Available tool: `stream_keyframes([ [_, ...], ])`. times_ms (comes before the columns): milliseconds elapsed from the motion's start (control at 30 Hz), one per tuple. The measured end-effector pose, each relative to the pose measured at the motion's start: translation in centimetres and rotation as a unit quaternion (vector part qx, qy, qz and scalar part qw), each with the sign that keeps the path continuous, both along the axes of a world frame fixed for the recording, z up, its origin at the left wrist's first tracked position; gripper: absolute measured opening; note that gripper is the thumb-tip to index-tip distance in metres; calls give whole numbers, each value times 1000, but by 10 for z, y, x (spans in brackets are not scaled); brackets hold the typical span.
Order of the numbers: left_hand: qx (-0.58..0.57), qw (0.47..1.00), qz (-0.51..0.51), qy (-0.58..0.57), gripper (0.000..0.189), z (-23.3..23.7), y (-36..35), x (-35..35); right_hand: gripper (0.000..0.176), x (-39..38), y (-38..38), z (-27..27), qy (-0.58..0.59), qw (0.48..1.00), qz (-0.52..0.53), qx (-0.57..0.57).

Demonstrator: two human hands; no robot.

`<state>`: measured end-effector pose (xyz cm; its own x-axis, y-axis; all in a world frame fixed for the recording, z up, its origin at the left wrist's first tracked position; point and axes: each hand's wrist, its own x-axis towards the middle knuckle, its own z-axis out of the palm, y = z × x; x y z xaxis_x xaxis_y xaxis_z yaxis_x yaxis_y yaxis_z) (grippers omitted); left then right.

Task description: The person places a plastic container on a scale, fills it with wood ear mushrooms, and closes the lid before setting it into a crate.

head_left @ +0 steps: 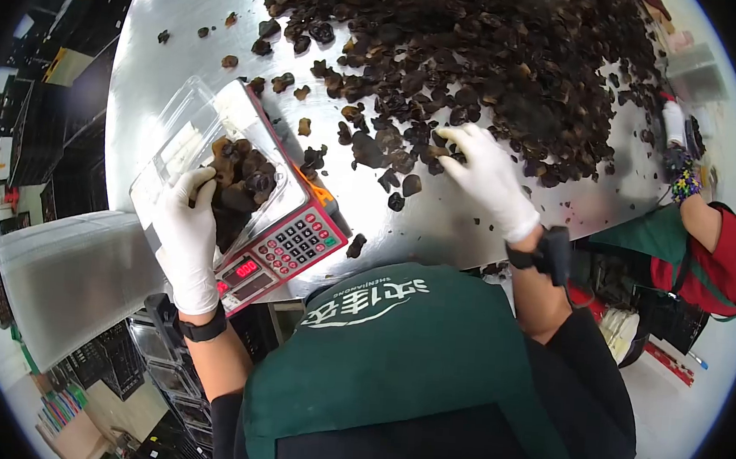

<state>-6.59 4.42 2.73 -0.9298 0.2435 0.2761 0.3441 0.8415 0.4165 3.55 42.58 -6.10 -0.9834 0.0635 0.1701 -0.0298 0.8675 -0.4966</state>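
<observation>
My left hand (190, 238), in a white glove, pinches the near left edge of a clear plastic container (191, 102) at the red digital scale (294, 246). Dark brown dried pieces (239, 182) fill part of the container. The scale's display glows red. Over the metal table (368, 221), my gloved right hand (483, 174) has its thumb and forefinger apart beside the edge of a large pile of the same dark pieces (482, 58). Some small pieces lie close to its fingertips, and nothing is seen between them.
Loose pieces (283, 82) lie scattered left of the pile. A large translucent bin (74, 277) stands left of the scale. Black crates (76, 137) are stacked farther left. At the right, a co-worker in a red top (716, 262) has a gloved hand near the table edge.
</observation>
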Motion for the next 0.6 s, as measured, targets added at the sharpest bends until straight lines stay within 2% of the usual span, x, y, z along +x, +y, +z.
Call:
stream_keyframes([
  [100,-7,999,8,-41,18,-19,-10,-4,53,-36,-16,-13,-21,1000,-11,-5],
  [133,-4,1000,2,-24,17,-20,-8,-4,53,-50,-21,-18,-1,1000,-17,-1],
  [200,-1,1000,-8,9,17,-20,-5,-3,54,-76,-33,-24,12,1000,-4,-28],
  [267,-7,999,-17,28,21,-15,0,-1,51,-93,-47,-43,-27,999,27,9],
  [300,-11,999,-21,39,23,-10,2,0,37,-100,-54,-41,-51,997,39,39],
  [400,-3,998,39,44,33,2,1,8,21,-111,-31,-83,67,995,24,-69],
  [433,12,996,26,83,40,2,-5,8,13,-110,-25,-74,65,992,-4,-111],
  [467,104,991,63,50,39,2,-9,12,11,-108,-15,-78,78,987,-17,-142],
  [533,115,987,92,58,38,-2,-27,20,14,-102,-4,-69,85,979,-40,-179],
  [600,120,984,118,59,35,1,-32,30,16,-103,0,-48,-17,945,-88,-315],
])
